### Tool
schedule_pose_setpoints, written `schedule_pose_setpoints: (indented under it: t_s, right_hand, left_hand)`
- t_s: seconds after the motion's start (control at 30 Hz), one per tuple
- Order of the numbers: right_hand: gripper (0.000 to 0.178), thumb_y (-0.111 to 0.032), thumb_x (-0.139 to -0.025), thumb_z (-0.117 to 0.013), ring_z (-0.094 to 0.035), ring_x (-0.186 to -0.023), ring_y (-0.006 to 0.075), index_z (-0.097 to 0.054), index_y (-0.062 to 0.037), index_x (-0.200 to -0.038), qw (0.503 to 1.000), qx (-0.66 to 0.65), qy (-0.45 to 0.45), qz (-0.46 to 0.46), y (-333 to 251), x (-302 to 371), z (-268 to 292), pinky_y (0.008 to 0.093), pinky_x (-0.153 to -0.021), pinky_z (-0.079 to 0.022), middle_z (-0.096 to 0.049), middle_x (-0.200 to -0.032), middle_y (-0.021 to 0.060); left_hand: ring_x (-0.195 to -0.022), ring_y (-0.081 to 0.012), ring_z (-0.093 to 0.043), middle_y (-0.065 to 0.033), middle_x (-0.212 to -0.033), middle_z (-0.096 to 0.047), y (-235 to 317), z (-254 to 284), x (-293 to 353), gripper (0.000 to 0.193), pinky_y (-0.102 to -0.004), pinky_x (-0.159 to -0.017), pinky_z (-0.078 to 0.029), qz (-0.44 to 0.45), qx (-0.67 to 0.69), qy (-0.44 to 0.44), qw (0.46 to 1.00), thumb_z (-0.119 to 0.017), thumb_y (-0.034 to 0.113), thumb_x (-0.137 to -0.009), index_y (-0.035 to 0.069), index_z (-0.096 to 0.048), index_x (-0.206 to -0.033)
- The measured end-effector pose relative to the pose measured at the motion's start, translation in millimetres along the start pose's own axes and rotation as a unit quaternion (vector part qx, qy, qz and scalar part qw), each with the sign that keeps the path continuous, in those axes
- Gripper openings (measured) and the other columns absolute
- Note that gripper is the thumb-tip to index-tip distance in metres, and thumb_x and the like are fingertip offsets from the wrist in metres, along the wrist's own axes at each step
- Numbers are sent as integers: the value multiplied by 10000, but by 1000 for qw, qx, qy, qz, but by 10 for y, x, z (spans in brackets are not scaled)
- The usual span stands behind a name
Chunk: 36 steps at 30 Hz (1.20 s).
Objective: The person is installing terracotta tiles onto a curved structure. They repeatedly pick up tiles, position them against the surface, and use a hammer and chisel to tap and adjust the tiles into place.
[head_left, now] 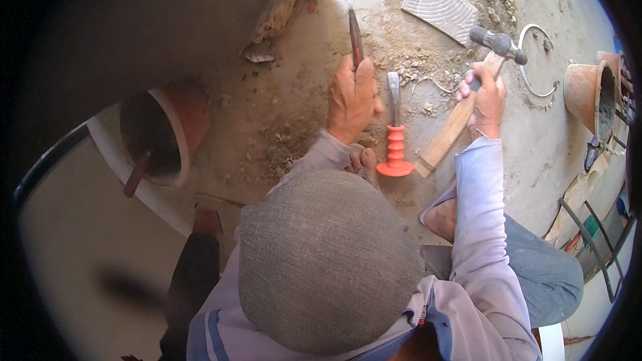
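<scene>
My left hand is closed around a dark metal chisel, whose narrow end points away from me toward a pale dusty patch of floor. Whether the tip touches the floor, I cannot tell. In my right hand is a ball-peen hammer with a wooden handle, gripped not far below its head. The head is up and to the right of the chisel, apart from it. Between my hands lies a second chisel with a flat metal blade and an orange ribbed grip with a round guard.
Rubble and dust cover the floor. A ridged tile piece lies ahead, near a white loop. Orange buckets stand at left and right. A dark-trousered leg is at lower left; a metal frame at right.
</scene>
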State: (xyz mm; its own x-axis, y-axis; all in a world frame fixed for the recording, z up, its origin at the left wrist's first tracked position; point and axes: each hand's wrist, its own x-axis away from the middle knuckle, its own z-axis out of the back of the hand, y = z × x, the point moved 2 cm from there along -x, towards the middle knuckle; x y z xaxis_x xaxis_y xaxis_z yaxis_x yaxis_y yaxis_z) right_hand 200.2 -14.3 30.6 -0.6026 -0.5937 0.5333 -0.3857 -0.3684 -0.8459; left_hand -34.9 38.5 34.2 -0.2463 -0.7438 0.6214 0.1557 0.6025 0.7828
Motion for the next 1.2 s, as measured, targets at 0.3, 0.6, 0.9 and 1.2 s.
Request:
schedule_pose_setpoints:
  t_s: [0.3,0.6,0.9,1.2]
  right_hand:
    - [486,-362,-775,-696,-643,-958,330,-630,-98,-1177,777,559,194,213,-412,-715,556,418,-821,-485,-674,-1038,169]
    - [566,-406,-751,-721,-619,-1007,355,-622,-76,-1200,773,550,202,244,-28,-911,938,415,-868,-470,-650,-1101,204]
    - [505,-418,-758,-701,-564,-1066,309,-665,-67,-1120,771,551,192,256,-63,-967,1016,410,-931,-404,-629,-1114,170]
    - [406,-347,-798,-691,-557,-1070,279,-679,-59,-1084,760,499,139,393,-721,-925,562,393,-948,-400,-614,-1131,136]
  left_hand:
    - [-830,-357,-603,-140,-756,-555,-390,234,-105,288,-428,-663,-486,-326,-459,26,826,-667,311,-840,85,-563,-986]
    - [-987,-397,-615,-207,-1098,-627,321,680,-974,738,-448,-837,-482,-198,-548,89,808,-610,516,-849,26,-387,-1354]
    - [-880,-387,-644,-187,-1034,-659,213,658,-1143,630,-424,-801,-499,-191,-491,6,850,-639,429,-848,66,-444,-1325]
    - [-1310,-455,-232,-311,-1413,-275,-70,200,-942,695,-567,-1071,-174,-336,-335,268,838,-689,331,-806,-30,-359,-1301]
